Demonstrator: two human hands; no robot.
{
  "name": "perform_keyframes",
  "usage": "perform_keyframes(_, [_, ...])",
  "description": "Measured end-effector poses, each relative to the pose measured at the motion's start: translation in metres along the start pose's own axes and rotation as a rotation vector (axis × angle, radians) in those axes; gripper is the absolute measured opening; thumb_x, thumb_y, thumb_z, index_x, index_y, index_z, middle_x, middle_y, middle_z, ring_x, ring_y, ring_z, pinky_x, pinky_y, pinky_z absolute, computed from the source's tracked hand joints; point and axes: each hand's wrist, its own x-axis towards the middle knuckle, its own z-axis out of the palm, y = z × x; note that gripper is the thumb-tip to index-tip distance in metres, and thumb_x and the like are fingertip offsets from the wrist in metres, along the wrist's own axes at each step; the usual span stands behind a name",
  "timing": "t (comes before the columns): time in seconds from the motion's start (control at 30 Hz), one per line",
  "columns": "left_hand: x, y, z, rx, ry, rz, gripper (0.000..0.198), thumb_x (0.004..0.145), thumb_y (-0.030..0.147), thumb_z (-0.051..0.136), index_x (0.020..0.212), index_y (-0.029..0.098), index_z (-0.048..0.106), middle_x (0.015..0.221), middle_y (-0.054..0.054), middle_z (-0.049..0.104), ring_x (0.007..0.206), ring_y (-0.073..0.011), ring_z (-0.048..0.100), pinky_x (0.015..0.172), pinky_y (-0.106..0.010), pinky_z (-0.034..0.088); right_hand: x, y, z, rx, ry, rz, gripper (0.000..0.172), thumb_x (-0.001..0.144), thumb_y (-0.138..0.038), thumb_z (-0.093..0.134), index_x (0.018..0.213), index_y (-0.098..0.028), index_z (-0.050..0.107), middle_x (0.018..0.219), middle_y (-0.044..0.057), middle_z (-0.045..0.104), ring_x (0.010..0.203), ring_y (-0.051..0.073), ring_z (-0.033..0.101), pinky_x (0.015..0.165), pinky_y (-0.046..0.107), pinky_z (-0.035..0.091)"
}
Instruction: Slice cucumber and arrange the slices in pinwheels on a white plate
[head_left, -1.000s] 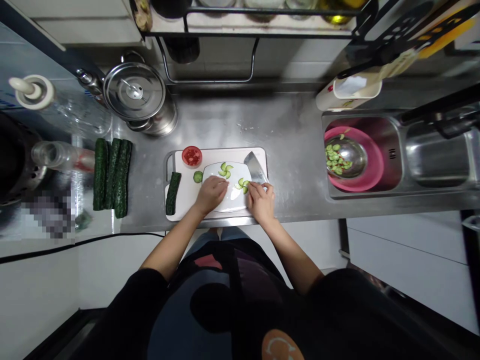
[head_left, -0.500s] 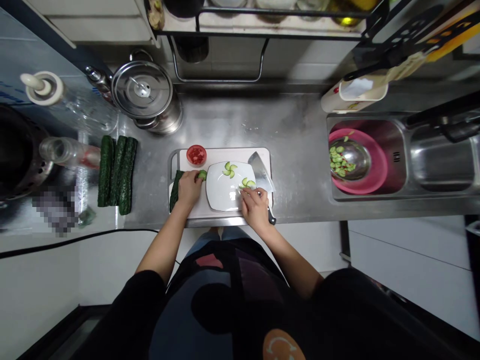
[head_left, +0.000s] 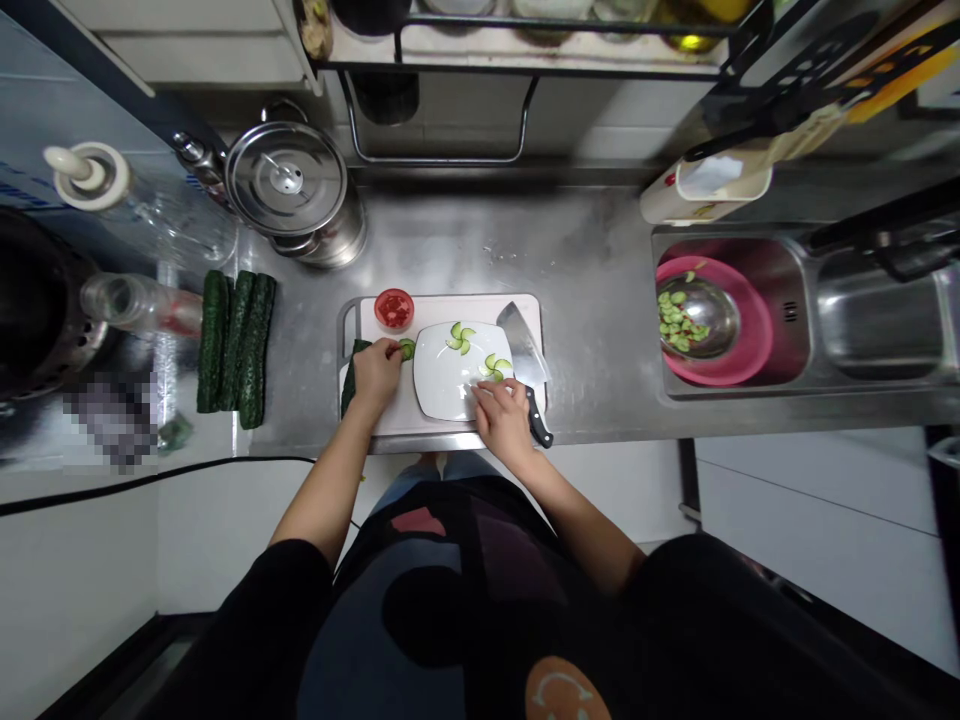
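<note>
Probably light, slick and fragile, the cucumber piece [head_left: 407, 349] just right of the left hand [head_left: 376, 376], whether pinched I cannot tell, suits an edge grip; the right hand [head_left: 505, 418] is loosely spread.

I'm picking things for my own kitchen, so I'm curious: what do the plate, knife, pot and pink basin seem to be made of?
Plate: likely glazed ceramic; white with glossy highlights.
Knife: probably steel, with a smooth grey sheen; its handle is black, perhaps plastic.
Pot: metal, likely stainless steel; silvery and reflective.
Basin: probably plastic; smooth, evenly pink.
</note>
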Motion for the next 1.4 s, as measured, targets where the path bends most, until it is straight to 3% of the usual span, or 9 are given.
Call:
perform_keyframes(0.2, [-0.005,0.000,-0.007,0.032,0.064,0.122,0.019,0.081,0.016,0.054,0.082,0.018,0.073,0.094,-0.009,0.075,0.093,-0.0238,0.067,0.089,-0.034,0.048,0.001,-0.002,0.000,0.047,-0.020,0.002,0.034,0.090,-0.020,0.046,0.113,-0.022,0.070,0.113,0.011,0.066,0.109,0.029,0.044,0.082,0.042,0.042])
perform_keyframes(0.37, [-0.009,-0.001,-0.017,-0.049,0.079,0.003,0.019,0.082,0.021,0.055,0.089,0.020,0.072,0.089,-0.005,0.075,0.081,-0.0200,0.067,0.079,-0.031,0.050,0.011,-0.004,0.004,0.204,0.015,-0.029,0.034,0.092,-0.021,0.042,0.108,-0.020,0.072,0.101,0.010,0.068,0.099,0.025,0.051,0.089,0.042,0.042])
perform_keyframes(0.53, [-0.001,-0.002,-0.013,0.016,0.005,-0.076,0.014,0.079,0.018,0.057,0.084,0.018,0.070,0.082,-0.006,0.074,0.078,-0.0207,0.067,0.075,-0.030,0.049,0.022,-0.010,0.008,0.267,0.010,-0.035,0.034,0.092,-0.022,0.041,0.107,-0.019,0.072,0.097,0.009,0.069,0.093,0.025,0.052,0.089,0.042,0.043])
perform_keyframes(0.77, [-0.002,0.002,-0.003,0.263,-0.001,0.095,0.021,0.082,0.011,0.048,0.088,0.015,0.067,0.095,-0.017,0.071,0.088,-0.0277,0.066,0.079,-0.036,0.047,0.021,-0.014,0.002,0.243,-0.014,-0.065,0.033,0.091,-0.021,0.043,0.105,-0.018,0.073,0.095,0.009,0.070,0.097,0.026,0.051,0.090,0.042,0.043])
perform_keyframes(0.97, [-0.011,0.004,-0.019,-0.008,0.077,-0.016,0.017,0.081,0.021,0.056,0.090,0.018,0.070,0.087,-0.007,0.074,0.082,-0.0208,0.066,0.077,-0.031,0.049,0.018,-0.008,0.003,0.290,0.005,-0.053,0.032,0.090,-0.021,0.043,0.102,-0.019,0.073,0.093,0.009,0.070,0.093,0.025,0.054,0.090,0.042,0.043])
perform_keyframes(1.07, [-0.020,0.009,-0.021,-0.248,-0.033,-0.077,0.019,0.076,0.031,0.065,0.089,0.019,0.072,0.081,-0.003,0.074,0.074,-0.0168,0.065,0.071,-0.027,0.050,0.021,-0.008,0.002,0.343,0.019,-0.029,0.031,0.090,-0.022,0.043,0.103,-0.020,0.071,0.096,0.008,0.071,0.094,0.023,0.057,0.089,0.041,0.045])
perform_keyframes(1.2, [-0.034,0.019,-0.007,-0.474,-0.309,-0.061,0.026,0.065,0.038,0.075,0.082,0.018,0.074,0.073,-0.002,0.072,0.067,-0.0150,0.063,0.067,-0.026,0.050,0.028,-0.012,-0.002,0.474,0.013,0.090,0.030,0.087,-0.026,0.049,0.109,-0.021,0.069,0.105,0.008,0.070,0.096,0.022,0.060,0.082,0.036,0.049])
perform_keyframes(1.3, [-0.042,0.024,0.007,-0.568,-0.468,-0.048,0.030,0.063,0.040,0.076,0.081,0.017,0.073,0.069,-0.002,0.071,0.064,-0.0142,0.062,0.065,-0.027,0.051,0.031,-0.012,-0.002,0.631,-0.046,0.219,0.024,0.082,-0.026,0.053,0.097,-0.020,0.071,0.091,0.005,0.072,0.081,0.019,0.062,0.074,0.031,0.050])
perform_keyframes(1.4, [-0.045,0.025,0.016,-0.562,-0.548,-0.029,0.028,0.064,0.037,0.076,0.082,0.016,0.073,0.070,-0.002,0.071,0.065,-0.0143,0.062,0.065,-0.027,0.051,0.032,-0.007,0.001,0.765,-0.086,0.357,0.014,0.076,-0.026,0.056,0.080,-0.021,0.069,0.070,0.000,0.067,0.067,0.016,0.059,0.068,0.028,0.048])
